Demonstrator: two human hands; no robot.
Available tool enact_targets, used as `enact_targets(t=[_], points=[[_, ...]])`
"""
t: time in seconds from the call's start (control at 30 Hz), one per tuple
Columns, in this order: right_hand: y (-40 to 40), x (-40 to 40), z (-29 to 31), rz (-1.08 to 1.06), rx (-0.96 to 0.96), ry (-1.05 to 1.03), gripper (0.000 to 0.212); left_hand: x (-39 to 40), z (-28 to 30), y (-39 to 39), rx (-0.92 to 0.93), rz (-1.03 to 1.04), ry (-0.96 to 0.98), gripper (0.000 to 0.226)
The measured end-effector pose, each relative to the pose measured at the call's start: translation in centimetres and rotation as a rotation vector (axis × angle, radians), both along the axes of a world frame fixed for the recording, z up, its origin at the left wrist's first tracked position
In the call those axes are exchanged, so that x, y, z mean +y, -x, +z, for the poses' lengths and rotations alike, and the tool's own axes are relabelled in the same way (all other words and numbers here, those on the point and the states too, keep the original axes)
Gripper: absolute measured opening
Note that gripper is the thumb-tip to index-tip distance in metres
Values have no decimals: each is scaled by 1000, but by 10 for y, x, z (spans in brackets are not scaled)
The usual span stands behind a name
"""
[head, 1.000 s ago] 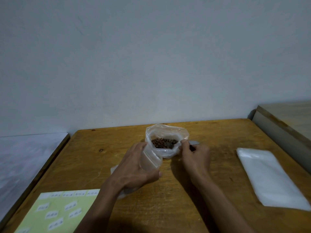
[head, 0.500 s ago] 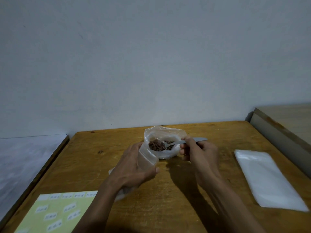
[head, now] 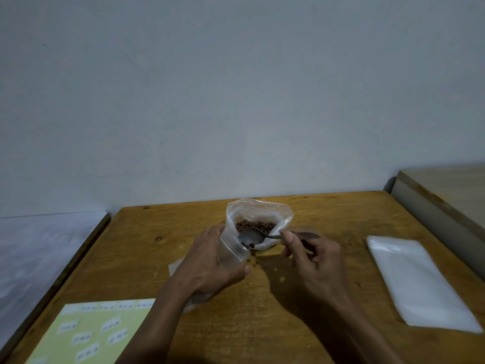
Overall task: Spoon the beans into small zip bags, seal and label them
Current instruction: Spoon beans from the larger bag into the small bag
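A large clear bag of brown beans [head: 258,218] stands open at the middle of the wooden table [head: 328,214]. My left hand [head: 210,264] holds a small clear zip bag [head: 231,248] upright, its mouth next to the bean bag. My right hand [head: 312,258] grips a metal spoon [head: 252,236] by the handle. The spoon's bowl is tipped over the small bag's mouth. A few beans [head: 253,254] are at the bag's mouth or falling beside it. A couple of light specks [head: 282,279] lie on the table below.
A stack of empty clear zip bags [head: 417,282] lies at the right. A yellow-green sheet of white labels [head: 91,332] sits at the near left. A white surface [head: 39,253] adjoins the table's left edge, a wooden bench [head: 446,190] the right.
The spoon has come out of the bean bag and tipped toward the small bag in my left hand. Beans are dropping from it. My right hand has moved nearer and to the right.
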State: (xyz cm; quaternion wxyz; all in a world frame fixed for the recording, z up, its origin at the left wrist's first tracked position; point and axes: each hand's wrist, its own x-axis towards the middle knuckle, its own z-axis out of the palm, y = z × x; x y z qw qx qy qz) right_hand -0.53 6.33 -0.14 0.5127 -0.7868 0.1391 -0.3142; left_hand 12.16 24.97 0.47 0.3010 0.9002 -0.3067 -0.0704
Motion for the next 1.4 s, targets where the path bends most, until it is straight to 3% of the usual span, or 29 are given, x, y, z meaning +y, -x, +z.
enact_targets(t=[0.3,0.37,0.47,0.6,0.73,0.9,1.03,1.23,1.4], points=[[-35,1,-8,-197,6,194,18,0,-3,0,-4,7,27,105],[-42,7,-9,-224,61,112,15,-1,-2,1,0,3,18,107],[-54,10,-16,-295,184,-152,36,-2,-2,1,5,2,18,107],[-57,13,-10,-348,175,-470,40,-2,-2,2,10,1,20,109],[-47,6,5,-314,104,-633,29,-2,-3,1,14,4,14,108],[-28,2,15,-192,37,-689,25,-3,-2,0,25,14,9,111],[-16,3,15,-93,26,-601,27,-3,-2,-2,36,17,22,110],[-4,4,9,-50,38,-216,33,-6,-2,-1,37,17,19,110],[-5,0,7,-106,-31,-124,25,-5,-4,-2,22,14,39,107]])
